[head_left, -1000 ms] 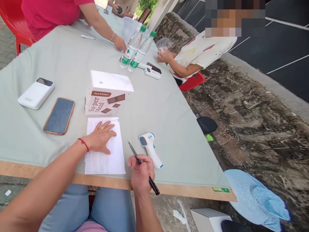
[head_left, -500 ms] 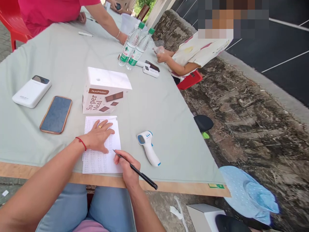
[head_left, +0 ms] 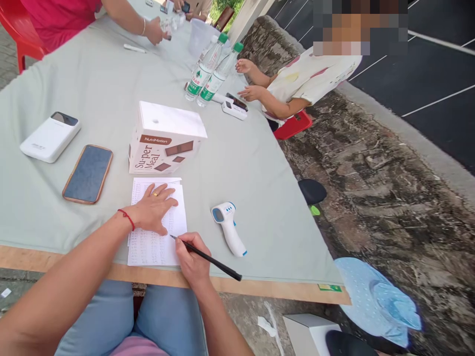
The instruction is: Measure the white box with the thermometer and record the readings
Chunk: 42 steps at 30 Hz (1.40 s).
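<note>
My left hand [head_left: 156,211] lies flat with fingers spread on sheets of paper [head_left: 148,252] covered in rows of small handwriting. A black pen [head_left: 217,263] is pinched in my right hand [head_left: 193,258], its tip close to the paper's written columns. That hand rests at the sheet's lower right corner. Just beyond the paper stands a white and brown "Super Meal" box [head_left: 163,141]. A white and blue infrared thermometer [head_left: 230,228] lies to the right of my right hand. Left of the paper is a phone [head_left: 88,174] in a brown case.
A white power bank [head_left: 51,137] lies at the left. Two green-capped water bottles [head_left: 211,79] stand further back, beside a white device [head_left: 234,110]. One person in pink [head_left: 63,22] and another in a patterned white top [head_left: 300,81] sit around the cloth-covered table [head_left: 252,188].
My pen tip has shifted slightly left, and my right hand with it. The pink-sleeved arm has drawn back left with a clear object. The other person's hands have come apart, without the clear plastic.
</note>
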Each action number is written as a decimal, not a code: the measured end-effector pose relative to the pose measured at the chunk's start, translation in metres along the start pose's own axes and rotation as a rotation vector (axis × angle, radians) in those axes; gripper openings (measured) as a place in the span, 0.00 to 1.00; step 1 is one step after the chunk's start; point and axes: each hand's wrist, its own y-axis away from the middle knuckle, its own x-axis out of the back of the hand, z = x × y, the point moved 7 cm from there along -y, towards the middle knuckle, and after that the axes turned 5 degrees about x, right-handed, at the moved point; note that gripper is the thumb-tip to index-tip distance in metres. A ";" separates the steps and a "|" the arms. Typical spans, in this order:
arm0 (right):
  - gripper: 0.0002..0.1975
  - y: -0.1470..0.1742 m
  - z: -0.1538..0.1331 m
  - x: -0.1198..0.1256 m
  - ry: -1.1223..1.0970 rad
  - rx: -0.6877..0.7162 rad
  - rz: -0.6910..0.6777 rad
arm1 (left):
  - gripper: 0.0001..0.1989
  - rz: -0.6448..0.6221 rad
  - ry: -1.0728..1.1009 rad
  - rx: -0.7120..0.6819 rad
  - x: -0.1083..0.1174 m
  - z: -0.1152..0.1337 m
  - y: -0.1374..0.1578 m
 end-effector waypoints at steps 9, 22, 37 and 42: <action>0.07 -0.001 0.001 -0.005 0.052 0.028 -0.066 | 0.40 -0.008 0.012 0.003 0.000 0.000 0.000; 0.07 0.000 0.000 -0.004 0.064 0.013 -0.078 | 0.39 0.013 0.012 -0.010 -0.001 -0.001 0.000; 0.07 -0.001 -0.002 -0.004 0.069 0.019 -0.049 | 0.40 -0.007 0.003 0.006 0.000 -0.001 0.000; 0.07 -0.001 -0.004 -0.004 0.067 0.023 -0.064 | 0.39 0.014 0.019 -0.011 0.000 -0.002 0.000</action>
